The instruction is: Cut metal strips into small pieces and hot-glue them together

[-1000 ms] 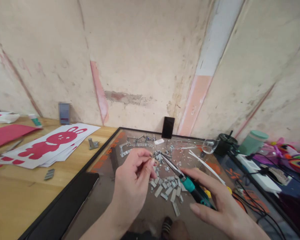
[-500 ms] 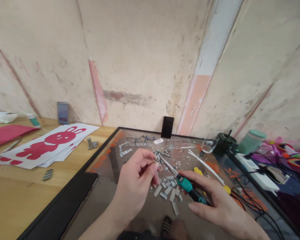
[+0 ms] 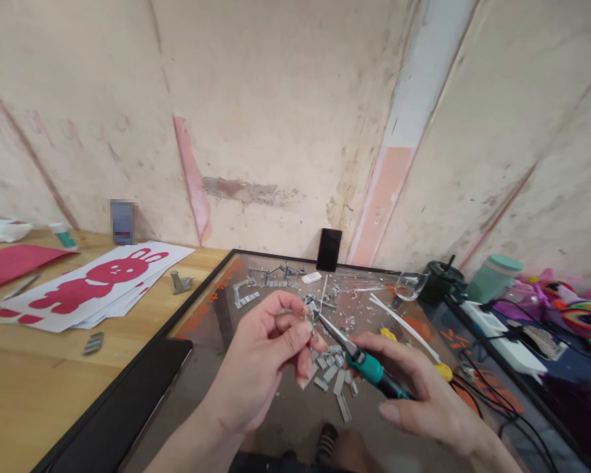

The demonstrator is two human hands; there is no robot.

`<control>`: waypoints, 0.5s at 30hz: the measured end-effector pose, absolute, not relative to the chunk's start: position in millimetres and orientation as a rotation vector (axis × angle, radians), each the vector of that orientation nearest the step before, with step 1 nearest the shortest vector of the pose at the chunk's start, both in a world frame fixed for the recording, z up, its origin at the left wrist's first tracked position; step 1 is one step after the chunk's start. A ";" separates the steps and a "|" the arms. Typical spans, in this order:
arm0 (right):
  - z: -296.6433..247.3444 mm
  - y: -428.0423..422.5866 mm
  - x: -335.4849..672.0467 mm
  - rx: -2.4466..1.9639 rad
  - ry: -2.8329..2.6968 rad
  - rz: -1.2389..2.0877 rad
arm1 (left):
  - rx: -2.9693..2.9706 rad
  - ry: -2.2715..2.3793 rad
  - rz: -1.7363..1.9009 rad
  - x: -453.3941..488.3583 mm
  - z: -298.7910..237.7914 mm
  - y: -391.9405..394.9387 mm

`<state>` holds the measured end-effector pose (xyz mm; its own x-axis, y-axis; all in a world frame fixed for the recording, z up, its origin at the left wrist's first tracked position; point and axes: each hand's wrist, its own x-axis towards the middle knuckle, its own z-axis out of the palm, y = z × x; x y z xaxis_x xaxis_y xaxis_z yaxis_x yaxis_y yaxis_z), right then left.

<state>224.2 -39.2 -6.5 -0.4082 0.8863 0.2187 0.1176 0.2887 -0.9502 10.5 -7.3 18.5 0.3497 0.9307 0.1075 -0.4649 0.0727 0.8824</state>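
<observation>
Thumb and fingers of my left hand pinch a small grey metal-looking part, partly hidden by the fingertips. My right hand is wrapped round the teal and black handles of long-nose pliers. The pliers' slim jaws point up and left, and their tip reaches the small part at my left fingertips; whether they grip it I cannot tell. Below the hands lies a pile of small flat grey pieces. Further back stand several grey assembled pieces.
A dark phone leans on the wall behind the glass-topped table. At left are a black tablet-like slab and a paper with a red rabbit. At right are a clear glass, a green cup, a white power strip and cables.
My left fingers have shifted slightly, with the lower ones opening out, and the small part shows more. The pliers' tip has moved a little right and down. A thin pale strip now shows upright behind.
</observation>
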 end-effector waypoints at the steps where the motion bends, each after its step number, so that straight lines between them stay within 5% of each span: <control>1: -7.4 -39.0 223.9 -0.926 -1.723 1.195 | 1.156 0.694 1.267 10.9 17.0 -8.0; 6: -6.5 -44.3 222.9 -1.087 -1.744 1.038 | 1.839 1.165 1.644 10.6 4.3 -4.3; 15: 1.5 -51.8 212.5 -1.282 -1.773 0.733 | 2.022 1.127 1.575 11.1 -1.0 3.5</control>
